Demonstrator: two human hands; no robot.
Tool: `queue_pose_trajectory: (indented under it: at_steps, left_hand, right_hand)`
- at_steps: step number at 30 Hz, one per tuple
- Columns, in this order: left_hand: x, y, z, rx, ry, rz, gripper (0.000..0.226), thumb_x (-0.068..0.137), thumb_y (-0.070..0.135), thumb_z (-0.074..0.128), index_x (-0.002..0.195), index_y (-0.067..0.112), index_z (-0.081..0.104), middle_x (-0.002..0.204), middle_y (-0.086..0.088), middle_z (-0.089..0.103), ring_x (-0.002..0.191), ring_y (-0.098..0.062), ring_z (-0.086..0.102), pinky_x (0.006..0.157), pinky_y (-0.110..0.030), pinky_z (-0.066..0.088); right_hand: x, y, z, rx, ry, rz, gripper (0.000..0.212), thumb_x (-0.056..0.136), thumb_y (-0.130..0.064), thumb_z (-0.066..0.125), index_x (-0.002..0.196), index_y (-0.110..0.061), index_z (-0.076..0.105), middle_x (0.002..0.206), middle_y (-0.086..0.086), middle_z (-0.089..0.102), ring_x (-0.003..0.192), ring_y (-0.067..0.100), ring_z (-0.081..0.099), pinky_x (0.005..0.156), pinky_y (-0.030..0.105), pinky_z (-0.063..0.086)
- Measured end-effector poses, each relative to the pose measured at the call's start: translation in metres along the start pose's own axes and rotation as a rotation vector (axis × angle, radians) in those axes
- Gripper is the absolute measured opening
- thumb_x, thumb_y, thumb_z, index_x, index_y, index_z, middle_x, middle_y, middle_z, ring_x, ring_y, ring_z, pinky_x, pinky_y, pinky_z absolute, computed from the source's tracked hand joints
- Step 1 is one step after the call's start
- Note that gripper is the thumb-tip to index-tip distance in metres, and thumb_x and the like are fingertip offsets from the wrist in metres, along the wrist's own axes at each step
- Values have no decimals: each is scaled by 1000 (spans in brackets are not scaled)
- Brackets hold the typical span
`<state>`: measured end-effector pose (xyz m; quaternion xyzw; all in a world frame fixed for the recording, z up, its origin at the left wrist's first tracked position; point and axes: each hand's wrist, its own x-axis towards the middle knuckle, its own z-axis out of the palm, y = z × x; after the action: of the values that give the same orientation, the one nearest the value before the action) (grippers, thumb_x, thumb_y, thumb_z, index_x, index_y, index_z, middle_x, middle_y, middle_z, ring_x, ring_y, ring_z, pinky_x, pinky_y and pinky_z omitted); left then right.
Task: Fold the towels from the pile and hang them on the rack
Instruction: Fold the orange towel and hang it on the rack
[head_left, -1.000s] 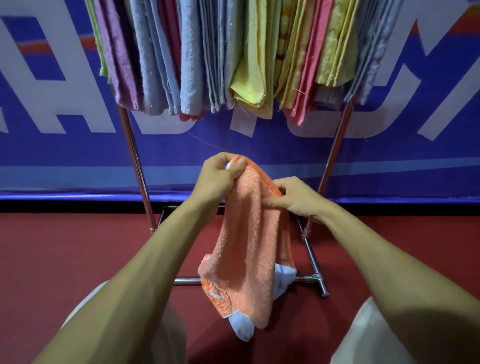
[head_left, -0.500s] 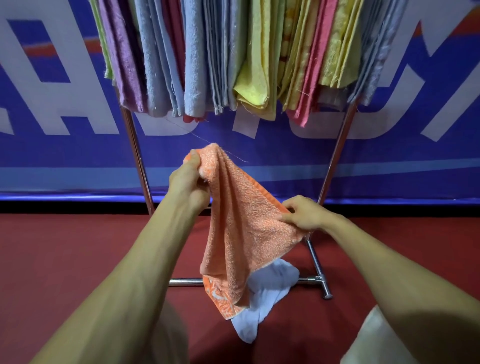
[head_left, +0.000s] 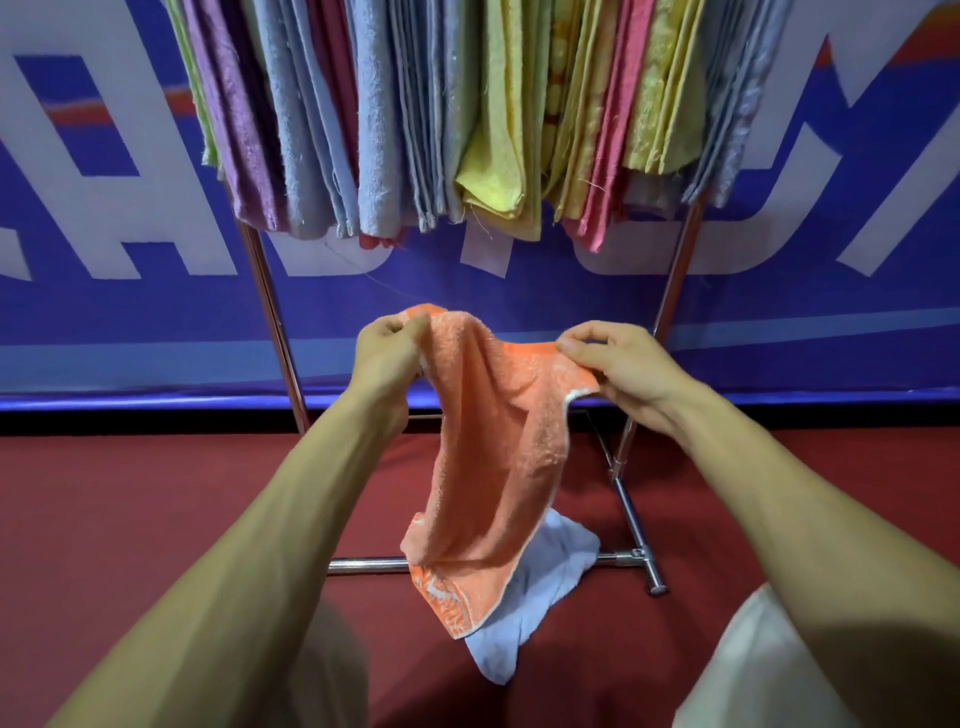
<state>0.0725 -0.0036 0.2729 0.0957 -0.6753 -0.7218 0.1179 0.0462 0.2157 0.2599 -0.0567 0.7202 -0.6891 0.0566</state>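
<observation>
**Red floor (head_left: 130, 519) and blue banner (head_left: 130, 322) behind an orange towel (head_left: 498, 441) held up in two hands**

Across the back runs the banner with large white letters, its lower edge meeting the floor along a dark strip. In front of it stands a chrome rack (head_left: 272, 332) with two slanted uprights; a base bar lies on the floor and ends in a T-joint at the right. The hung towels (head_left: 493, 130) are packed side by side along the top of the rack, folded and draping down, in green, purple, blue-grey, yellow, pink and grey.

The orange towel is in the air below these, apart from them and between the rack's uprights. The left hand (head_left: 387, 358) has its fingers curled and grips the towel's upper left corner. The right hand (head_left: 618, 364) pinches the upper right edge between thumb and fingertips, the other fingers bent over the cloth. The fabric sags in a shallow dip between the two grips, then hangs in a long loose fold. Its lower corner shows a patterned border with a thin white trim.

Behind that corner a pale towel (head_left: 550, 582) lies crumpled on the floor, draped over the base bar. Both forearms are bare, and light trousers (head_left: 753, 665) show at the lower corners of the view.
</observation>
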Motion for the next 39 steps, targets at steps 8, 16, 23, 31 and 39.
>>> queue_pose_trajectory:
  at_steps: [8, 16, 23, 31, 39]
  left_hand:
    - [-5, -12, 11, 149, -34, 141, 23, 91, 15, 63, 72, 25, 69, 70, 9, 70, 72, -6, 65, 75, -26, 54]
    - [-10, -14, 14, 227, -117, 105, 33, 97, 16, 49, 72, 24, 69, 72, 6, 70, 75, -11, 65, 83, -34, 55]
    - [-13, -16, 19, 237, -226, 64, 21, 97, 21, 52, 95, 14, 72, 96, -6, 74, 97, -23, 69, 94, -44, 52]
    - [-22, -12, 24, 170, -334, 47, 23, 94, 20, 55, 98, 9, 74, 99, -11, 74, 101, -26, 68, 98, -42, 51]
    - [-25, -15, 21, 299, -322, 217, 19, 93, 28, 61, 95, 14, 74, 91, -3, 75, 94, -18, 70, 89, -38, 53]
  right_hand:
    - [-6, -1, 8, -248, 52, -111, 27, 76, 12, 68, 93, -9, 69, 75, 7, 72, 67, 16, 70, 61, 28, 57]
    - [-6, 1, 15, -874, 20, -471, 7, 74, -25, 80, 79, -26, 76, 85, -9, 57, 86, 12, 55, 77, 29, 44]
    - [-4, -3, 22, -596, -84, -418, 8, 83, -21, 72, 77, -24, 75, 69, -14, 70, 66, -5, 60, 69, 19, 45]
    - [-2, -1, 30, -576, 67, -331, 21, 86, -32, 69, 69, -21, 70, 55, -9, 58, 53, 1, 49, 56, 19, 37]
    - [-3, 1, 31, -586, 107, -303, 27, 81, -38, 72, 70, -14, 73, 57, -6, 61, 52, 0, 48, 52, 16, 36]
